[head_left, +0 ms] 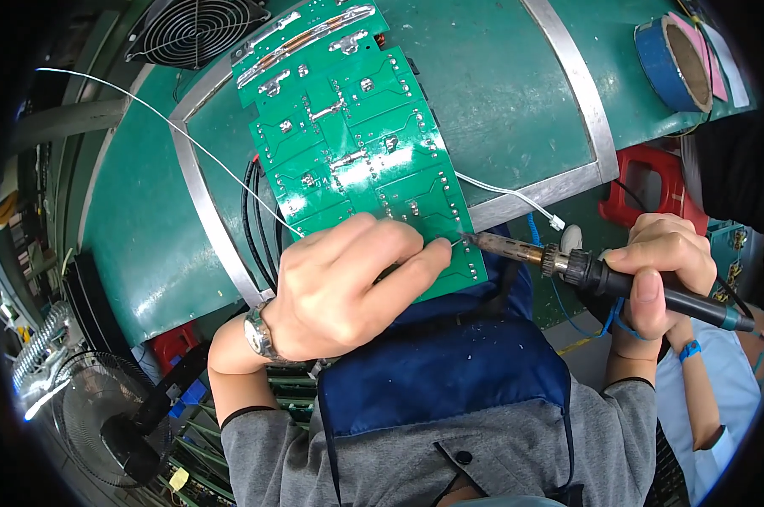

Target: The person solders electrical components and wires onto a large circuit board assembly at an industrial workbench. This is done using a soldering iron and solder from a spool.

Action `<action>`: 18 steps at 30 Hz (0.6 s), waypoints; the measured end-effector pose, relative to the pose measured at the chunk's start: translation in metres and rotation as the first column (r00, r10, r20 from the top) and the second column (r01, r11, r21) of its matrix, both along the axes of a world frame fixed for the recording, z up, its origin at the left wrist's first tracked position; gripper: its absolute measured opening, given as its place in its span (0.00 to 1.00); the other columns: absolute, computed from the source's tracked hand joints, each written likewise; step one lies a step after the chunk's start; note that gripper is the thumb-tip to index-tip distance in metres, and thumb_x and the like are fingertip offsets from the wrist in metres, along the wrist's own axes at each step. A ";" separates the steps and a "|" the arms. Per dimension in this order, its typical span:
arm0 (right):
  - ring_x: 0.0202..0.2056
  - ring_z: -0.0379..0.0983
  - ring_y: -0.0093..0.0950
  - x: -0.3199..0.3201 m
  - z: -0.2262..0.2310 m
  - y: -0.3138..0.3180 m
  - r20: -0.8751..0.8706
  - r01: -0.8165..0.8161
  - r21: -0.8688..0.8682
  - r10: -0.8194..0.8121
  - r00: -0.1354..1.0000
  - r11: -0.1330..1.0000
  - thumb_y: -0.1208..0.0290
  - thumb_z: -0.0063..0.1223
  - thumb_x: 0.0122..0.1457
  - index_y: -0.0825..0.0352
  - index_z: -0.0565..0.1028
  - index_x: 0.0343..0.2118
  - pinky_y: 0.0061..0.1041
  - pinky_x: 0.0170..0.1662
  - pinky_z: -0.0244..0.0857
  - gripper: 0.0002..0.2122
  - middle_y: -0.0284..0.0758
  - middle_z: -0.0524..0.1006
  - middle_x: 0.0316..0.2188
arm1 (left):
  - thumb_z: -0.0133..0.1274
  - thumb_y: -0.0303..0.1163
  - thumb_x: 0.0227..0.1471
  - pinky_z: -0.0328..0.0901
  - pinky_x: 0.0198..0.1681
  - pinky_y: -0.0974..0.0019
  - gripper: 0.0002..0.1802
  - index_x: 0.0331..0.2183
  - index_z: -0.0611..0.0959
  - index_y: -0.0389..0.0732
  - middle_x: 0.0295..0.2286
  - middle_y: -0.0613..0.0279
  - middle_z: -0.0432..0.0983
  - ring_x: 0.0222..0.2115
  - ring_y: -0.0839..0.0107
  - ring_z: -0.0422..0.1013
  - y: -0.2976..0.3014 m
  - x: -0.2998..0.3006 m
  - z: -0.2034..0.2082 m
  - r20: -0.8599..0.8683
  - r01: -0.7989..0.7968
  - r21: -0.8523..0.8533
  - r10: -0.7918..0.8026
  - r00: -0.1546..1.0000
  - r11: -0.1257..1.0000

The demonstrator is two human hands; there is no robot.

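Note:
A long green circuit board (357, 182), solder side up, lies tilted across the near edge of the green bench and reaches over my lap. My right hand (665, 270) is closed round the black handle of a soldering iron (568, 264). Its tip meets the board near the right edge, close to a row of solder joints. Over the board's near end, my left hand (357, 283) is closed, thumb and forefinger pinching a thin strand of solder wire (458, 242) that points at the iron's tip. The hand hides part of the board beneath it.
A white cable (517, 196) with a small plug comes out at the board's right. A thin white wire (188, 139) crosses the bench leftward. Black cables (251, 220) lie beside the board. A blue tape roll (673, 66), a red stool (657, 182) and another person's forearm (696, 389) are rightward.

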State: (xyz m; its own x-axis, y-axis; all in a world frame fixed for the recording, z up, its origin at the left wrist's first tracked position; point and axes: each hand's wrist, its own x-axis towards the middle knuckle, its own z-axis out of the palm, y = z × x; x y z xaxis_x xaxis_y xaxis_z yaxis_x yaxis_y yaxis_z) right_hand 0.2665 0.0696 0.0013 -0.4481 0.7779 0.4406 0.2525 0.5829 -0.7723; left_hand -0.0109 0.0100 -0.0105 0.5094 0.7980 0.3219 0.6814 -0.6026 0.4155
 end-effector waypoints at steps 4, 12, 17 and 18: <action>0.10 0.65 0.23 -0.001 0.002 -0.005 0.013 0.015 -0.002 -0.015 1.000 1.000 0.63 0.54 0.50 0.68 0.76 0.19 0.20 0.18 0.60 0.12 0.30 0.70 0.09 | 0.66 0.25 0.32 0.60 0.18 0.72 0.17 0.31 0.85 0.42 0.21 0.68 0.68 0.19 0.75 0.67 -0.001 0.004 -0.002 0.009 0.000 -0.001 0.000 1.000 1.000; 0.10 0.63 0.21 0.010 0.003 -0.012 -0.006 0.031 0.008 -0.031 1.000 0.999 0.61 0.54 0.51 0.67 0.76 0.19 0.19 0.16 0.57 0.14 0.28 0.69 0.09 | 0.66 0.26 0.31 0.61 0.18 0.72 0.17 0.31 0.85 0.41 0.21 0.68 0.68 0.19 0.75 0.66 -0.011 0.005 0.007 0.029 0.034 -0.050 -0.032 0.999 0.998; 0.09 0.64 0.21 0.012 0.002 -0.017 0.014 -0.032 -0.023 0.032 0.999 0.999 0.61 0.53 0.52 0.67 0.76 0.20 0.18 0.15 0.59 0.14 0.28 0.69 0.09 | 0.65 0.26 0.31 0.62 0.19 0.72 0.17 0.32 0.85 0.40 0.21 0.67 0.68 0.19 0.74 0.67 -0.013 0.011 -0.003 0.036 0.075 -0.009 -0.074 0.997 0.997; 0.09 0.64 0.21 0.010 -0.002 -0.016 -0.005 -0.054 -0.008 0.054 0.999 0.999 0.61 0.54 0.52 0.67 0.77 0.20 0.18 0.15 0.59 0.13 0.28 0.69 0.09 | 0.62 0.25 0.30 0.61 0.17 0.73 0.16 0.30 0.83 0.37 0.22 0.66 0.67 0.19 0.75 0.66 -0.013 0.010 -0.007 0.050 0.093 0.032 -0.094 0.994 0.995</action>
State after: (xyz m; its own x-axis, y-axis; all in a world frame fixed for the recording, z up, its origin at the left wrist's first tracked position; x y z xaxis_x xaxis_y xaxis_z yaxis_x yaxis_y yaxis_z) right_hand 0.2766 0.0538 -0.0003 -0.4874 0.7560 0.4368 0.2176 0.5897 -0.7778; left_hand -0.0013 -0.0031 -0.0180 0.5637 0.7375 0.3720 0.5999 -0.6751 0.4294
